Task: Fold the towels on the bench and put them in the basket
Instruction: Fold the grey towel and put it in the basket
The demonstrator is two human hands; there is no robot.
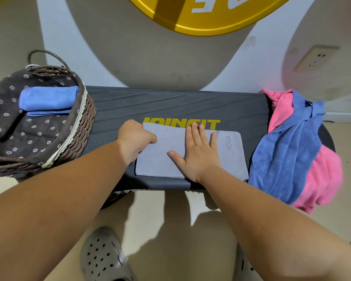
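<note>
A grey towel (pixel 229 157) marked YOGA lies folded flat on the dark bench (pixel 170 104). My left hand (pixel 133 139) grips the towel's left edge, thumb on top and fingers curled under. My right hand (pixel 199 151) presses flat on the towel's middle with straight fingers. At the bench's left end stands a wicker basket (pixel 83 126) with a dark flowered lining; a folded blue towel (pixel 47 100) lies inside it. On the right end a blue towel (pixel 288 151) lies crumpled over a pink towel (pixel 322 179).
The bench stands against a grey and white wall with a yellow round sign (pixel 201 15) and a wall socket (pixel 316 57). Beige floor lies below the bench's near edge, where a grey perforated clog (pixel 103 256) shows.
</note>
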